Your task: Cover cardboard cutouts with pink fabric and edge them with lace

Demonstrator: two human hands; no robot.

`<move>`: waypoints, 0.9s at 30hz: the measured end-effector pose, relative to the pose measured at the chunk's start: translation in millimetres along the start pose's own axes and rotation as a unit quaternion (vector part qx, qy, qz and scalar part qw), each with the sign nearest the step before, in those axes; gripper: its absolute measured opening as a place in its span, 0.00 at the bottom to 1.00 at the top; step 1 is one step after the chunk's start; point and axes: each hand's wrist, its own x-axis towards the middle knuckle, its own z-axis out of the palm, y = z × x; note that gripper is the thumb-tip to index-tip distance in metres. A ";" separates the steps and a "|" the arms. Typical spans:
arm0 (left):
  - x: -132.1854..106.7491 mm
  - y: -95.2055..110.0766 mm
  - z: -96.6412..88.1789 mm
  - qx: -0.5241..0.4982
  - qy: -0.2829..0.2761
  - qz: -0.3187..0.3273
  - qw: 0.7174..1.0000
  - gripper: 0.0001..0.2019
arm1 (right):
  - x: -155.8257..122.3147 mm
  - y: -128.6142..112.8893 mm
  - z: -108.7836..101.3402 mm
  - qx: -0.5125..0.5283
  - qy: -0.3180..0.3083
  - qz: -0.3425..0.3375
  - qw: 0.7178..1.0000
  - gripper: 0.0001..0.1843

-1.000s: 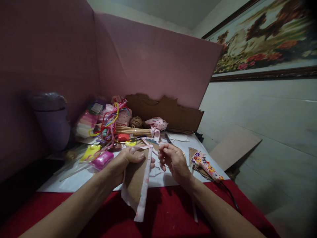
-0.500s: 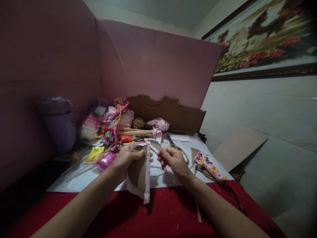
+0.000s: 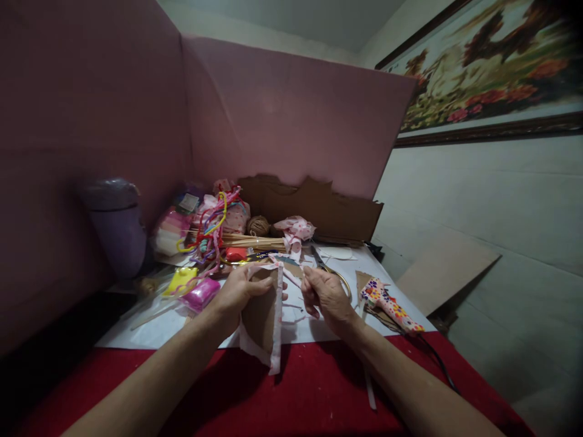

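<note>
Your left hand (image 3: 237, 294) is closed on a brown card (image 3: 260, 315), thumb across the face turned to you and the other fingers behind. You hold it just above the tabletop (image 3: 300, 394), over the middle of the near half. The card's long axis runs from the far edge toward the near edge, leaning a little. Its broad top end points away from you and its tapered lower end points back at you, above the red cover.

A pale patterned ribbon (image 3: 277, 315) lies along the card's right edge on the same axis, and its loose tail hangs past the lower tip. More of it wraps the lower left edge.

Your right hand (image 3: 325, 294) sits just right of the card, not touching it. Its fingers are curled in and pinched on a thin end of the ribbon that leads across from the card's top corner.

Scissors (image 3: 320, 261) lie just beyond your right hand, on the white sheet (image 3: 150, 331) that covers the far half of the tabletop. A flower-patterned glue gun (image 3: 387, 304) rests near the right edge.

Left of the card are a pink packet (image 3: 200, 294) and a yellow one (image 3: 180, 280). Toward the far left corner stand a purple jar (image 3: 116, 227), a tangle of pipe cleaners (image 3: 212, 221), skewers (image 3: 248, 241) and a ball of twine (image 3: 259, 226). A cardboard sheet (image 3: 319, 206) leans along the far edge.
</note>
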 end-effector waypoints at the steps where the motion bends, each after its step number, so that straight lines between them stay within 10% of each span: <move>1: 0.1 -0.1 0.1 0.001 0.002 0.000 1.000 0.09 | 1.0 1.9 -0.7 0.009 -0.010 -0.004 1.000 0.22; 16: 1.5 -2.4 -2.4 -0.010 0.006 -0.006 1.000 0.09 | 3.1 5.3 -2.8 0.062 -0.036 0.020 0.997 0.11; 27: 3.9 -5.6 -5.5 -0.005 0.015 -0.002 1.000 0.11 | 1.8 -3.1 -3.5 0.045 0.020 0.024 0.998 0.21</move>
